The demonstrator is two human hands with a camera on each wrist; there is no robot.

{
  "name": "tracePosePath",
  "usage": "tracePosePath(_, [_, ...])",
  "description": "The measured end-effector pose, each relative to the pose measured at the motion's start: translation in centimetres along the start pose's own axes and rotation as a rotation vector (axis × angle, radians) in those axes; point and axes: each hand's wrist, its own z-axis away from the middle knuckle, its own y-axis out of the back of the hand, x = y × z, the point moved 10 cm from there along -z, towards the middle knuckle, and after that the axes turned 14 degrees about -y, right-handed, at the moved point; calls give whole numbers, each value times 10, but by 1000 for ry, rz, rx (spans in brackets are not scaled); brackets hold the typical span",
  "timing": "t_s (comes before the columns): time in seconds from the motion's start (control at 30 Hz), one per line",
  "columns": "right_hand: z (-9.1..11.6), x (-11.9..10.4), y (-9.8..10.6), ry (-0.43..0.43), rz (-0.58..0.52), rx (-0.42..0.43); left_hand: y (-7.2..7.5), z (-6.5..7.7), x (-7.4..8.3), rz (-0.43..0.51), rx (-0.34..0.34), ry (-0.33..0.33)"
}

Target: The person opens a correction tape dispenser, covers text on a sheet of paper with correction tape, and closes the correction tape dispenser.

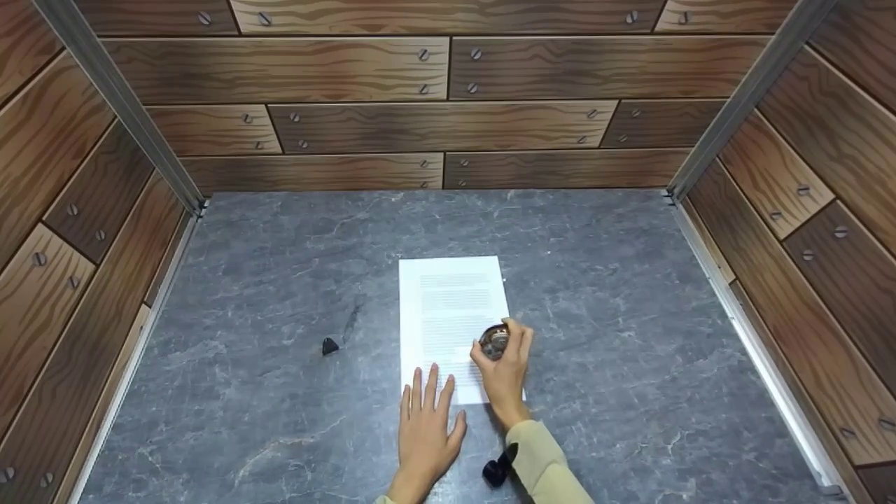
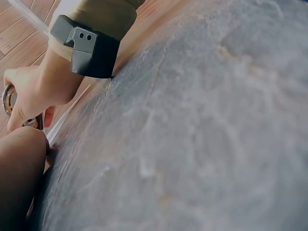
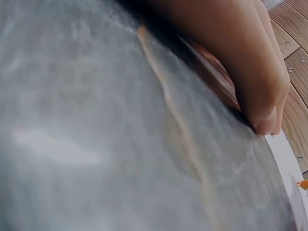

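Hold the white paper (image 1: 444,315) flat under the left hand (image 1: 425,435), whose straight fingers spread at its seven o'clock. The right hand (image 1: 505,374) pinches the round thing (image 1: 494,341) by its edge at the paper's four o'clock; a light, steady hold should work best.

A grey marbled surface (image 1: 602,280) is spread beneath the fingers (image 1: 430,389), enclosed beyond, left and right of them by wood-patterned walls (image 1: 392,70) with grey corner posts (image 1: 124,106).
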Motion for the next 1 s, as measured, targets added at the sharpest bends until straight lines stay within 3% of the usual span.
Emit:
tracePosePath(0.27, [-6,5,18,-125,-98,65,-1,0,3,7,-12,1])
tracePosePath(0.4, [-14,3,22,-209,-171,57,1,-2,2,1,1,2])
tracePosePath(0.5, [-19,8,22,-331,-288,29,0,-4,1,17,1,5])
tracePosePath(0.67, [-16,21,15,-606,-524,-27,3,-5,-2,68,21,11])
tracePosePath(0.87, [6,26,-1,-812,-778,-114,24,-4,-11,258,202,-18])
tracePosePath(1.0, [25,22,-8,-908,-849,-188,45,-2,-27,322,339,-60])
